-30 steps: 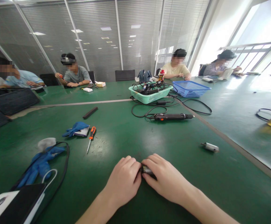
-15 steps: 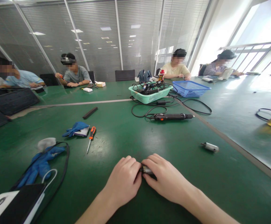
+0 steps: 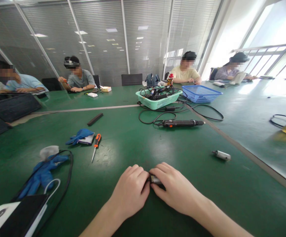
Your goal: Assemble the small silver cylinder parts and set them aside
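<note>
Close to the near edge of the green table (image 3: 157,148), both hands are curled around a small silver cylinder (image 3: 155,179) that looks like a small motor. My right hand (image 3: 174,184) is closed over its right part, hiding most of it. My left hand (image 3: 130,187) is closed at the dark left end, its fingertips hidden beneath the palm. Between the two hands only a short metal band shows. A similar silver cylinder with a thin shaft (image 3: 222,155) lies on its side to the right, touched by neither hand.
An orange-handled screwdriver (image 3: 97,141) and blue gloves (image 3: 81,135) lie left. A corded electric screwdriver (image 3: 182,123) stretches across the middle. Behind it stand a green basket (image 3: 157,103) of cables and a blue basket (image 3: 199,95). Several people sit across the table.
Both hands and the silver cylinder stay nearly where they were, with at most a slight turn of the cylinder. The person at far left has shifted an arm a little.
</note>
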A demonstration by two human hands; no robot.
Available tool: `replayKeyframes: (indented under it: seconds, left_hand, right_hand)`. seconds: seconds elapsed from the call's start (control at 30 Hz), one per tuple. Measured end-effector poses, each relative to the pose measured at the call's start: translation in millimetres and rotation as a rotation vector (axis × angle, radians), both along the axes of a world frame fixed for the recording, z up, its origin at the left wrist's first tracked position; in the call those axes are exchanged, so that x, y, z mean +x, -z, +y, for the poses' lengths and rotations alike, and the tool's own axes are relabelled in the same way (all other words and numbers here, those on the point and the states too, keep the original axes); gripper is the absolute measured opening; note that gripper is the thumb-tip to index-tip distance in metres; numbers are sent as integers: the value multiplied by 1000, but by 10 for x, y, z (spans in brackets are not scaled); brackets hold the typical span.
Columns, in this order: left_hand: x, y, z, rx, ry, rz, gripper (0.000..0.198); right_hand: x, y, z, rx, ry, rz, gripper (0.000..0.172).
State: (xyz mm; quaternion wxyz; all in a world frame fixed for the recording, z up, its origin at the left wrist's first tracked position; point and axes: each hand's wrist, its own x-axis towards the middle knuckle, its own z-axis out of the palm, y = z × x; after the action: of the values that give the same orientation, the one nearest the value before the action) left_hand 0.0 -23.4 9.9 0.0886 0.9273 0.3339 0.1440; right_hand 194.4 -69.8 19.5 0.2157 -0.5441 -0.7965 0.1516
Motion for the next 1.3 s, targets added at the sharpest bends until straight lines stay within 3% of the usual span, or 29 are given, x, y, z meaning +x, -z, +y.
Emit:
replayKeyframes:
  seconds: [1.3]
  left_hand:
    - [-4, -16, 8, 18, -27, 27, 14]
  right_hand:
    - [18, 4, -1, 10, -3, -14, 22]
